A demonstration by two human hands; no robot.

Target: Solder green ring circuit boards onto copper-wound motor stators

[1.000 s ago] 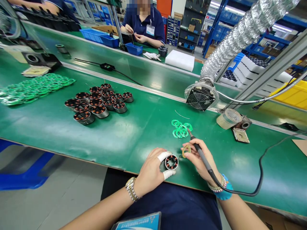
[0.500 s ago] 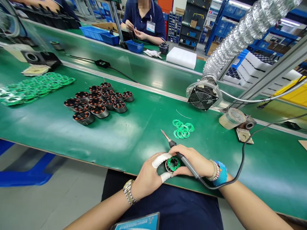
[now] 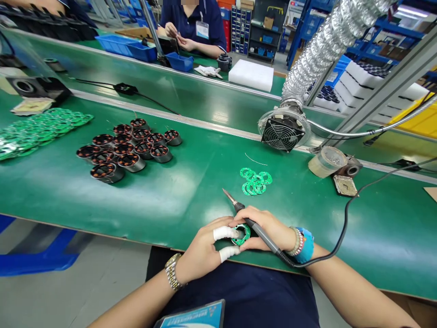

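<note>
Green ring-shaped circuit board (image 3: 243,242) sat between both hands near the front edge of the green bench (image 3: 191,196); whatever lay beneath it was mostly hidden. Left hand (image 3: 200,253), white coverings on thumb and index finger, was clamped on the board's left side, index fingertip at the central opening. Right hand (image 3: 268,225) pressed fingertips to the board's upper and lower right edges while also gripping a soldering iron (image 3: 261,234), tip pointing up-left, clear of the board. Loose ring boards (image 3: 255,183) lay just beyond; wound stators (image 3: 131,161) stood clustered left; fan (image 3: 282,135) behind.
</note>
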